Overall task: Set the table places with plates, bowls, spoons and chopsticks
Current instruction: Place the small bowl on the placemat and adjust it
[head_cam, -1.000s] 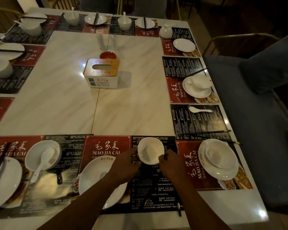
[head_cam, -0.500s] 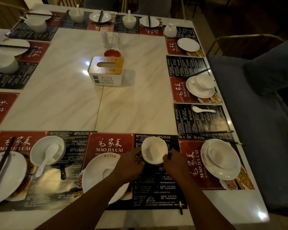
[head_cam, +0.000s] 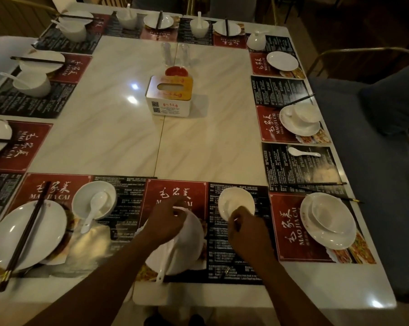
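Note:
A small white bowl [head_cam: 234, 201] stands on the black menu mat at the near edge of the table. My right hand [head_cam: 247, 231] holds its near rim with curled fingers. To its left lies a white plate [head_cam: 189, 245] with a white spoon [head_cam: 167, 261] on it, handle towards me. My left hand [head_cam: 167, 220] is over the plate, its fingers curled at the far rim. A dark chopstick tip [head_cam: 227, 270] shows beside my right forearm.
A plate stacked with a bowl [head_cam: 328, 220] sits at the near right, with chopsticks [head_cam: 316, 184] and a loose spoon [head_cam: 303, 152] beyond it. At the near left are a plate with chopsticks [head_cam: 26, 236] and a bowl with a spoon [head_cam: 94, 201]. A tissue box [head_cam: 169, 95] stands mid-table.
My left hand has left the bowl and moved left onto the plate. My right hand has stayed at the bowl's near rim. The camera has shifted a little.

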Motion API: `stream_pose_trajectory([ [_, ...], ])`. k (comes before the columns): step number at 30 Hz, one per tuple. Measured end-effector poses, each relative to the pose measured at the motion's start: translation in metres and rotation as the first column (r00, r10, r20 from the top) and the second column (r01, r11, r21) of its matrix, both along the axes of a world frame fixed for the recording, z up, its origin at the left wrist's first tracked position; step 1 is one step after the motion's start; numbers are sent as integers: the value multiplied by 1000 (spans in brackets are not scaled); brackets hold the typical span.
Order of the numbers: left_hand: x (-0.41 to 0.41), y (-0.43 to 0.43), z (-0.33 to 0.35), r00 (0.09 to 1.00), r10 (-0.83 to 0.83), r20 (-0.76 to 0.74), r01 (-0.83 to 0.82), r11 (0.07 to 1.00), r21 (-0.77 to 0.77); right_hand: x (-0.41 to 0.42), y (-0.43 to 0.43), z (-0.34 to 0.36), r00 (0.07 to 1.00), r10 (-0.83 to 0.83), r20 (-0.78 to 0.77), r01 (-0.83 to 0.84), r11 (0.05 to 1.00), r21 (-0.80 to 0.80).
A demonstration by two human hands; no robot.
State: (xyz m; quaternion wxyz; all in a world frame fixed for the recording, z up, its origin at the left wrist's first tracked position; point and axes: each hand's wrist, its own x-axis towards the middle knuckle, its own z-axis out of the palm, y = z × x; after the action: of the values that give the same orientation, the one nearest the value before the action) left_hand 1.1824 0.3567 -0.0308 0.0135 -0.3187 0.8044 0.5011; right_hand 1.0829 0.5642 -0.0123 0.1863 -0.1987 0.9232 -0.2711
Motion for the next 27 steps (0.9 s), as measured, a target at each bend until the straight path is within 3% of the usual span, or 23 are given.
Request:
stream_pose_trajectory([
  [5,37,-36,2,995,93,46,-88,992,-89,76,-47,-25,960,215,182,-217,976,-8],
  [8,59,-50,2,993,98,62,-92,992,-91,110,-71,-40,951,192,244,-204,979,28],
  [10,73,-59,-1,995,74,62,-69,995,-78,125,-84,-47,966,152,207,-180,976,124],
  [15,89,-68,0,999,32,35,-31,999,-28,135,-98,-63,983,27,179,-69,970,233],
  [23,79,-65,-6,998,-55,18,56,998,-32,111,-72,-37,871,-238,429,271,962,-17],
  [27,63,-56,-11,995,-94,17,95,991,-90,74,-36,-4,867,-347,358,410,905,-117],
])
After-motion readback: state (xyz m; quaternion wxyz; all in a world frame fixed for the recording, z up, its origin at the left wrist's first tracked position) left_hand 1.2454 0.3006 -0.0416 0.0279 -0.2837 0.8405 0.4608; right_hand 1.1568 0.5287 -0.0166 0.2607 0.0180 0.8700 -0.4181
